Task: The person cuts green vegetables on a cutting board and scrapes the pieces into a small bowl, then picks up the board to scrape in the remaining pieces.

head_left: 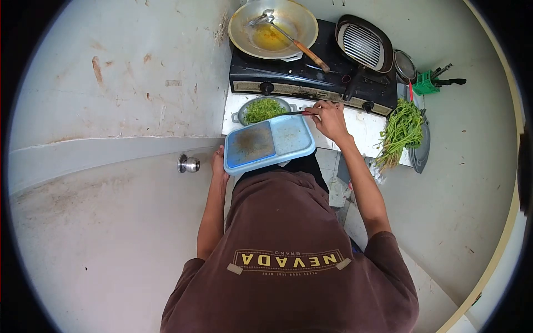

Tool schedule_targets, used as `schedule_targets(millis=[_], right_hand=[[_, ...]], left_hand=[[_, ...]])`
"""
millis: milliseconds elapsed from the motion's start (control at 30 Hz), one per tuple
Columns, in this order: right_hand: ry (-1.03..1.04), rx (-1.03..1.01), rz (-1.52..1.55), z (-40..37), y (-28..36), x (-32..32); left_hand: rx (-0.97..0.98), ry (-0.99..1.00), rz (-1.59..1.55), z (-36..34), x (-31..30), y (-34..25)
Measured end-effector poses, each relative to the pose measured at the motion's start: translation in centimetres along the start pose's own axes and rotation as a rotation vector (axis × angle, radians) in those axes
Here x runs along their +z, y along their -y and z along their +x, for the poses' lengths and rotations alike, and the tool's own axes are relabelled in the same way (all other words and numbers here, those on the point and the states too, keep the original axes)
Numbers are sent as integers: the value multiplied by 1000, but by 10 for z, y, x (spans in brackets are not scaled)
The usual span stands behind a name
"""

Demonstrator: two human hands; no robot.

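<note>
My left hand point(220, 163) grips the left end of a light-blue cutting board point(294, 135), which has a darker, stained blue panel. The board is held tilted in front of my body, at the counter's front edge. In my right hand point(328, 117) is a knife point(291, 113) with a dark blade and a reddish handle; its blade lies along the board's far edge. Just beyond that edge, a grey bowl with side handles point(237, 117) holds chopped green leaves point(264, 110). My left fingertips are partly hidden by the board.
A black stove point(311, 83) carries a wok point(235, 34) with yellow oil, a ladle and a wooden-handled utensil point(311, 54), plus a grill pan point(363, 45). Leafy greens point(402, 130) lie on the right. Behind them stands a green basket point(425, 83) with knives. A door knob point(190, 164) juts out at left.
</note>
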State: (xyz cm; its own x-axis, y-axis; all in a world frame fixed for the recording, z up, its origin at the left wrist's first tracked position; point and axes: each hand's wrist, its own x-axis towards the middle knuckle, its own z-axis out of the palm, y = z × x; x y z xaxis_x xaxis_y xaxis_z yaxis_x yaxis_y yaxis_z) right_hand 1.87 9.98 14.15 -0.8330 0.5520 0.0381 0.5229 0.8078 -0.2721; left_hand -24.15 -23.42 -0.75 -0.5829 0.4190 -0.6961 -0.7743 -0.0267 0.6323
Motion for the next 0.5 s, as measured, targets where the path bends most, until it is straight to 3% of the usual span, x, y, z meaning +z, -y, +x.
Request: schedule_targets(millis=[267,500], right_hand=[[117,-16,-39,7,-2,-43],[95,-35,-125,10,-7,-45]], left_hand=[[35,-3,-16,2,-6,1],[88,-46,17,-7,-11,0]])
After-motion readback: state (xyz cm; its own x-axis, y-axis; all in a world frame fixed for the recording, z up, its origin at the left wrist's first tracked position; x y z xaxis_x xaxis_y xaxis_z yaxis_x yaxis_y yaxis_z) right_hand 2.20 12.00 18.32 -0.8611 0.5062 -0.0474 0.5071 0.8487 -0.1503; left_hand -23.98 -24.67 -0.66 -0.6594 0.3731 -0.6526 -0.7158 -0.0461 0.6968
